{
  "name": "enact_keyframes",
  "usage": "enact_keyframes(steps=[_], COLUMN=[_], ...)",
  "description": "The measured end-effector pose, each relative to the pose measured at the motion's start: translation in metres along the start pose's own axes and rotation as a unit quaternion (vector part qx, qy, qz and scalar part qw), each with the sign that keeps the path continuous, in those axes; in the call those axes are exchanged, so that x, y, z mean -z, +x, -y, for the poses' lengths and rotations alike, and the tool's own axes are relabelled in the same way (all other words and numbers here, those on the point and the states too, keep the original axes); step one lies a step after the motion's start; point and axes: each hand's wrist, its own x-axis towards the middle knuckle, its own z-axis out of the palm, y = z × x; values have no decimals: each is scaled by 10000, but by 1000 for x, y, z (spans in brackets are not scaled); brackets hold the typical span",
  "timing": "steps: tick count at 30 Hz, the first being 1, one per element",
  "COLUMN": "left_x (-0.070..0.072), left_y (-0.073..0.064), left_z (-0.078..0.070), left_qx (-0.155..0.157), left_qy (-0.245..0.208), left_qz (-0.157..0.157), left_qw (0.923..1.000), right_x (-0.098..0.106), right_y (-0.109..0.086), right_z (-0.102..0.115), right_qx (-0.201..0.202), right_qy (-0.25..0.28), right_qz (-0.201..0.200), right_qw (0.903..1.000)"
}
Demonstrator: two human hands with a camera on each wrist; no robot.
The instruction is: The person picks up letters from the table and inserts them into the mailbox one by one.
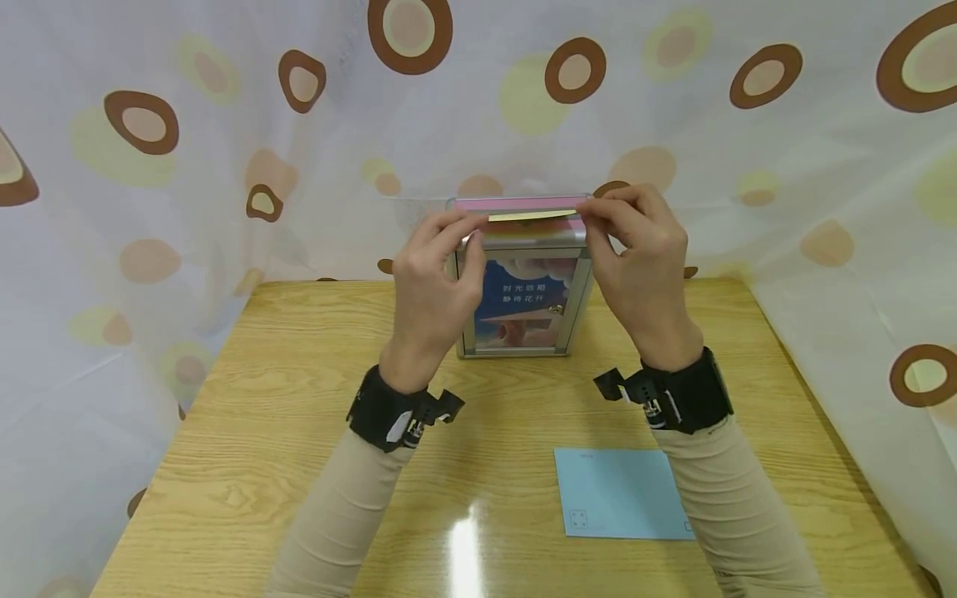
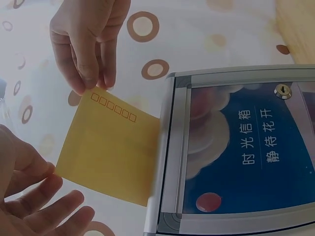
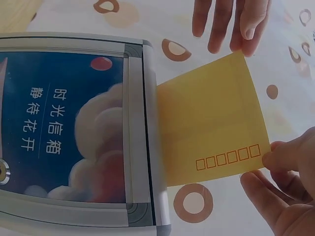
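A yellow envelope [image 2: 108,147] with a row of small red squares stands up out of the top of a metal-framed letter box [image 1: 523,299]. Its lower edge is hidden behind the box's top edge. My left hand [image 1: 437,291] pinches one upper corner of the envelope between thumb and fingertips. At the opposite corner, my right hand [image 1: 639,266] pinches it the same way, as the right wrist view shows from close up. The box has a blue picture front with white characters and a small lock [image 2: 283,91].
A light blue envelope [image 1: 624,494] lies on the wooden table [image 1: 299,432], partly under the right forearm. Behind the box and along both sides hangs a white cloth [image 1: 478,124] with brown and yellow ring shapes.
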Motion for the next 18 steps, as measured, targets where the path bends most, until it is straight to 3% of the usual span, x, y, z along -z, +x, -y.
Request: enact_keyframes(steps=[18], left_x=[-4], left_y=[-4], left_z=[4], left_qx=[163], left_qy=[-67], left_qz=[332], left_qw=[9993], right_x=[-1], right_y=[-5], right_z=[-10], right_qx=[60], right_qy=[-56], right_qz=[275], right_qw=[9996])
